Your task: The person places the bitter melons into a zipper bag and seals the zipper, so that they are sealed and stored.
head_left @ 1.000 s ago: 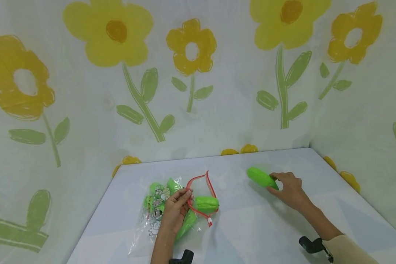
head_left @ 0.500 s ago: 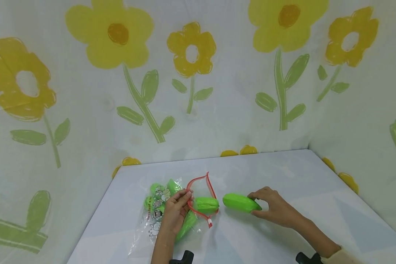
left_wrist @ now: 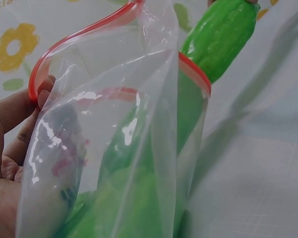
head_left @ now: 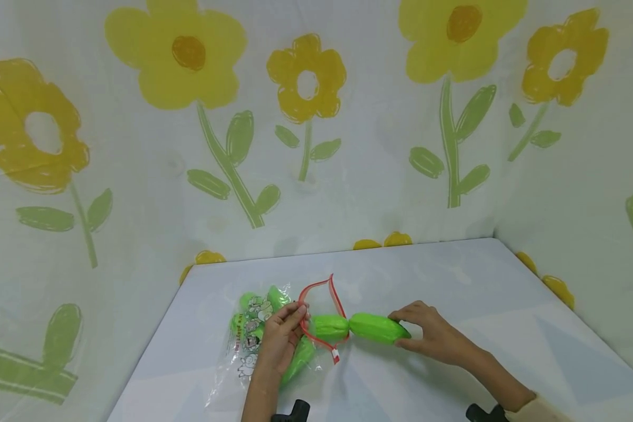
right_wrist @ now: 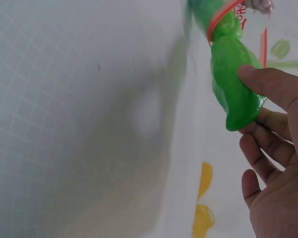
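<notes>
My left hand [head_left: 279, 339] pinches the red zip rim of a clear zip-lock bag [head_left: 223, 364], its mouth spread open toward the right. Several green toy vegetables lie in the bag, partly hidden by its print and my hand. One green toy vegetable [head_left: 327, 327] lies at the mouth, inside the red rim. My right hand [head_left: 435, 335] holds a green toy cucumber [head_left: 375, 328] by its right end, thumb on one side and fingers on the other. Its far end meets the vegetable in the mouth. In the right wrist view, the cucumber [right_wrist: 233, 84] lines up with the bag's red rim [right_wrist: 218, 22].
A white table [head_left: 453, 275] with pale blue-grey shapes lies beneath. Behind it and at the sides hangs a white cloth [head_left: 369, 176] printed with yellow flowers. Black wrist mounts [head_left: 293, 411] show at the bottom edge.
My right hand has brought the toy cucumber left and nearer, from the back right of the table to the bag's mouth. The left hand and the bag have stayed in place.
</notes>
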Motion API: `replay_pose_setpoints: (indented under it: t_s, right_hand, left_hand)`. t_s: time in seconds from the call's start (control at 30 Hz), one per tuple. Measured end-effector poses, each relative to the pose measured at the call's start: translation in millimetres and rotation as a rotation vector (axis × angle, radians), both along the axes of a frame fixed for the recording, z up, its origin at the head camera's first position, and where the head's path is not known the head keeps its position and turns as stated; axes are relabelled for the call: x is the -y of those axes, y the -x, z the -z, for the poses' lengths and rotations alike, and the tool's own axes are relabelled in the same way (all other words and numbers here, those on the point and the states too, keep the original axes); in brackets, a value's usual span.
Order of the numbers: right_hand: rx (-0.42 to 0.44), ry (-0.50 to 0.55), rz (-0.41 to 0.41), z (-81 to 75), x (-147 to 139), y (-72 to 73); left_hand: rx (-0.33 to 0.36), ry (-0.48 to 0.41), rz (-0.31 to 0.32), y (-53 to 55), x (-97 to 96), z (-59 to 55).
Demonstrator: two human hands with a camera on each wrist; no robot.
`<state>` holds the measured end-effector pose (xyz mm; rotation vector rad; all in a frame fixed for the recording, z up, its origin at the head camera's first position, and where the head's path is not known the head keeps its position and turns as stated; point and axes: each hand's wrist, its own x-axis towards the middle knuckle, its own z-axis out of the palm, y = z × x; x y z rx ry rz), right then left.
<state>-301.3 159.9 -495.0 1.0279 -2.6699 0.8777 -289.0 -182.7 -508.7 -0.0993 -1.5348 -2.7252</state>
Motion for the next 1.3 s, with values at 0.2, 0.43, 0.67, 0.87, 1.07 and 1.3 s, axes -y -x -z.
replay_pose_setpoints:
  t_s: [0.2, 0.43, 0.67, 0.87, 1.07, 1.3]
  right_hand:
    - [0.014, -0.012, -0.018, -4.2, 5, -0.7]
    - [-0.019, -0.028, -0.027, -8.4, 13, -2.6]
    - [-0.146, -0.011, -0.055, -10.1, 17, -1.6]
    - [-0.176, 0.029, -0.062, -11.1, 20, -1.4]
    - [-0.152, 0.041, -0.065, -14.1, 24, -0.2]
    - [-0.217, 0.013, -0.118, -14.1, 33, -2.0]
  left_hand:
    - [0.015, 0.014, -0.009, -0.7, 0.6, 0.4]
    - [0.018, 0.026, -0.008, -1.4, 0.5, 1.6]
    - [0.016, 0.0, -0.003, -0.6, -0.4, 2.2]
    - [0.014, 0.001, 0.001, -0.6, -1.5, 0.3]
    - [0.026, 0.001, -0.007, -0.7, -2.3, -1.3]
    - [0.037, 0.007, -0.009, -0.1, -5.6, -0.2]
